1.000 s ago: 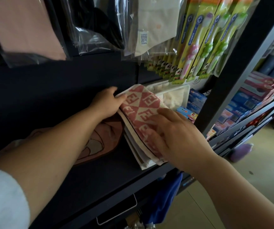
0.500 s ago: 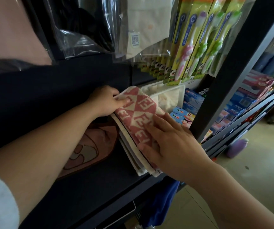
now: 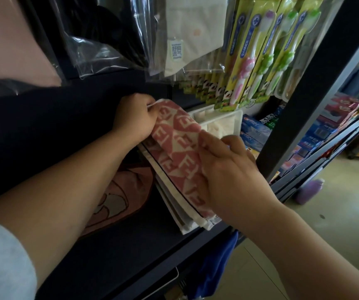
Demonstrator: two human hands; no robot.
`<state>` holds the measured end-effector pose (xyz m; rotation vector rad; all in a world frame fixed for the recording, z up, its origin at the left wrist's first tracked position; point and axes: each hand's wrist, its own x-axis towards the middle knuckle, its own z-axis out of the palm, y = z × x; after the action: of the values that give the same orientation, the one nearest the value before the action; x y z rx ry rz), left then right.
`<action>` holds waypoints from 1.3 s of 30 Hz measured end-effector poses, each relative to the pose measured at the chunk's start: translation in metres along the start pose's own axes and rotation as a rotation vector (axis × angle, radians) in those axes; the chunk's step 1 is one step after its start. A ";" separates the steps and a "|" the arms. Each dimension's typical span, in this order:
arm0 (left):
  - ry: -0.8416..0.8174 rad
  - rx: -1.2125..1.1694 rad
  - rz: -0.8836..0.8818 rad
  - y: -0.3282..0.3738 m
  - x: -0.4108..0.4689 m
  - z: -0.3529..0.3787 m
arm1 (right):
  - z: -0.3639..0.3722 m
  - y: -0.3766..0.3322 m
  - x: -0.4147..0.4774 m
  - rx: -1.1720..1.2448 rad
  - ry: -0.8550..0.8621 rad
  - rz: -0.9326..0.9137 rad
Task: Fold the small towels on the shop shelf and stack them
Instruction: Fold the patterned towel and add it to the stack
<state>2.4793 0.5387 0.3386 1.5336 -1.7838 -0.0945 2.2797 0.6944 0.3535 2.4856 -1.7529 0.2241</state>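
a brown mat [image 3: 118, 198] lies on the dark shelf [image 3: 113, 254] at the left, partly under the left arm. the left hand [image 3: 135, 118] pinches the far corner of the pink patterned towel [image 3: 178, 148]. the towel lies on a stack of folded towels [image 3: 174, 204] near the shelf's front edge. the right hand [image 3: 228, 169] grips the towel's right edge, fingers curled over it. a white tray [image 3: 219, 120] sits just behind, toothbrush packs [image 3: 258, 50] hanging above.

left hand [image 3: 134, 118] fingers curled, pinching far towel corner | right hand [image 3: 226, 169] palm down, fingers bent gripping near edge | both forearms extended forward
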 end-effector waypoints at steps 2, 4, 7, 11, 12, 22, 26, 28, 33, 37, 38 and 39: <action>-0.091 0.030 -0.036 -0.005 0.000 0.007 | -0.007 -0.004 0.003 -0.008 -0.088 -0.002; -0.195 0.060 -0.079 -0.011 -0.005 0.014 | -0.007 -0.008 0.000 -0.032 -0.222 -0.024; -0.183 0.054 -0.115 -0.014 -0.011 0.012 | 0.000 -0.009 -0.008 -0.046 -0.233 -0.019; -0.067 0.062 -0.079 -0.012 -0.012 -0.004 | 0.006 -0.003 -0.012 -0.057 -0.009 -0.048; -0.045 0.040 -0.084 -0.011 -0.013 -0.007 | 0.007 -0.002 -0.014 -0.048 0.073 -0.052; -0.203 -0.023 -0.195 -0.021 -0.033 -0.009 | 0.001 -0.013 -0.023 0.171 0.012 -0.108; -0.265 -0.047 -0.231 -0.026 -0.037 -0.003 | -0.003 -0.009 -0.015 0.121 0.034 0.013; -0.206 0.000 -0.170 -0.028 -0.035 -0.002 | -0.006 -0.007 -0.009 0.052 -0.050 0.077; -0.097 0.049 -0.086 -0.023 -0.033 -0.001 | -0.006 -0.006 0.001 0.024 -0.168 0.162; 0.004 0.066 0.052 -0.022 -0.033 -0.003 | -0.006 -0.005 0.004 0.028 -0.092 0.151; 0.033 0.067 0.077 -0.021 -0.031 -0.004 | -0.008 -0.004 0.005 0.022 -0.057 0.146; 0.057 0.061 0.089 -0.019 -0.029 -0.006 | -0.010 -0.002 0.007 0.012 -0.028 0.144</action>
<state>2.4980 0.5609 0.3189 1.4820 -1.8221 0.0469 2.2829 0.6903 0.3650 2.3834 -1.9494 0.2115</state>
